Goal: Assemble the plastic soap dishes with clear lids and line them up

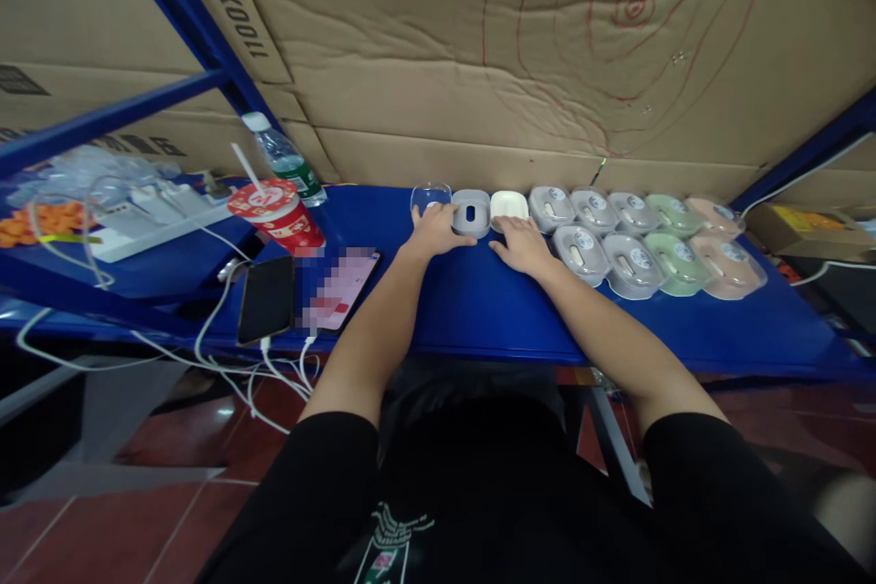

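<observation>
Along the back of the blue table, three rounded-square pieces lie in a row: a clear plastic cover [430,195], a grey piece [472,225] with a dark oval hole, and a shallow cream-coloured dish [510,203]. My left hand [436,233] rests over the front of the clear cover, its fingers reaching forward and its thumb stretched out below the grey piece. At the front edge of the cream dish lies my right hand [526,246], fingers extended and thumb apart. Part of the cover and of the dish is hidden under my fingers.
Several lidded boxes in grey [580,254], green [676,263] and pink [726,266] form two rows at the right. A red cup [280,217] with a straw, a water bottle [291,162], two phones [266,299] and white cables stand or lie left. Cardboard [424,64] lines the back.
</observation>
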{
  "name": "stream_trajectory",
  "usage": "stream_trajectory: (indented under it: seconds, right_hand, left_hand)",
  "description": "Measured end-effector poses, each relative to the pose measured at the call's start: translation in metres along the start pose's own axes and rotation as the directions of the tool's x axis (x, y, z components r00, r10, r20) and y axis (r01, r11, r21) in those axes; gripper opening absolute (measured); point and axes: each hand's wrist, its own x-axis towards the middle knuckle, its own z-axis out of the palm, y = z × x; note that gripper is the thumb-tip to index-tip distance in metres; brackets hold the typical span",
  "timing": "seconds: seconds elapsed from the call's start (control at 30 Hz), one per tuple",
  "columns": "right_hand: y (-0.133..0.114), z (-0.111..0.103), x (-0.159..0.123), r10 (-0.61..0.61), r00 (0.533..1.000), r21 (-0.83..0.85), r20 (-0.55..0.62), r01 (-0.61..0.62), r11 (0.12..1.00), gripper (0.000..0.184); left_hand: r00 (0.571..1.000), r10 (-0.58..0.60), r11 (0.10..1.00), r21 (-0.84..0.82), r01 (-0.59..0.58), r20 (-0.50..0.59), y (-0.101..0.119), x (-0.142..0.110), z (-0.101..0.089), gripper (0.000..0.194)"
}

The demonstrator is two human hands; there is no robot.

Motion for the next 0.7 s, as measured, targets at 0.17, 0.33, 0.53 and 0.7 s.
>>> stream_trajectory:
  seconds: [0.17,0.33,0.53,0.7]
  right_hand:
    - [0.000,-0.003,-0.002,0.036,0.998,-0.021,-0.044,-0.037,0.999,0.066]
    - [0.009,-0.011,-0.005,0.081,0.975,-0.077,-0.205,-0.098,0.992,0.070]
    - [0.028,-0.021,-0.003,0.244,0.948,-0.154,-0.207,-0.278,0.948,0.083]
    - [0.029,-0.027,-0.005,0.184,0.956,-0.154,-0.227,-0.222,0.963,0.074]
  left_hand:
    - [0.999,-0.002,1.000,-0.008,0.001,-0.034,0.003,-0.002,0.003,0.091]
    - [0.994,-0.045,0.998,0.037,0.049,-0.102,0.010,-0.004,0.007,0.084]
    - [0.989,-0.063,0.997,0.037,0.068,-0.137,0.014,-0.004,0.013,0.086]
    - [0.990,-0.064,0.996,0.047,0.070,-0.122,0.017,-0.005,0.012,0.089]
